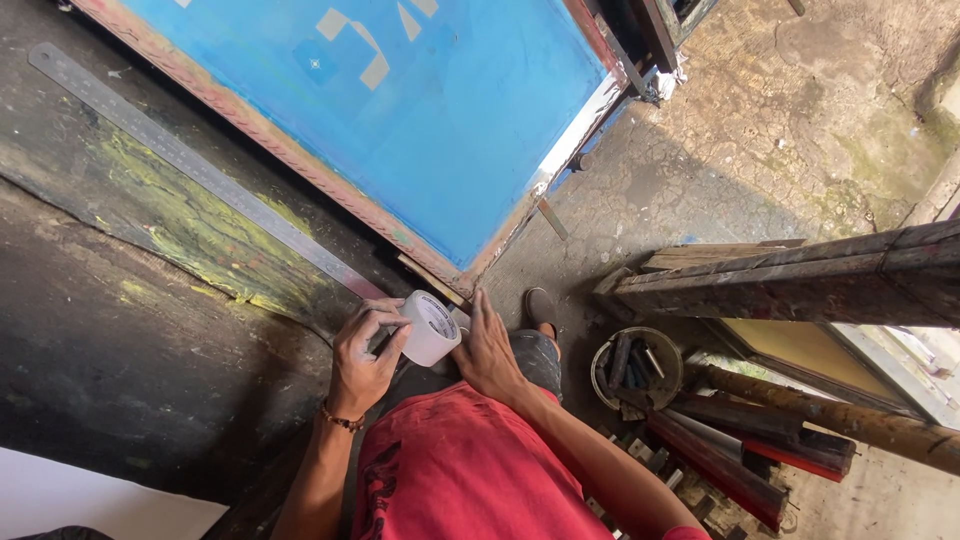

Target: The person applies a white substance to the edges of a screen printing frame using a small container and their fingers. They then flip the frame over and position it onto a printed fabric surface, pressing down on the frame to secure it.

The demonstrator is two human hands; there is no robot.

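In the head view, a roll of white tape (431, 328) is seen held at the near edge of the dark, paint-stained counter (120, 330). The left hand (365, 358) is closed around the roll from its left side, its grip clamped on the roll's curved wall with the fingers wrapped over the top. The right hand (487, 350) is laid flat just to the right of the roll, fingers stretched out and together, nothing being clasped in it; whether it touches the roll cannot be told. The roll therefore lies inside the left grip and just left of the right hand, so the left hand is the nearer one. The axis of the roll's hole is tilted up and to the right, toward the blue screen frame (400, 110), whose near corner is found just beyond both hands. A long steel ruler (190, 165) is laid slantwise on the counter, running up and away to the left from the left grip, its near end close to the knuckles. A bead bracelet (342, 420) is worn on the left wrist. Well off to the right of the right hand, on the floor, a round tin (634, 368) of tools and several red and brown rods (740, 450) are seen.
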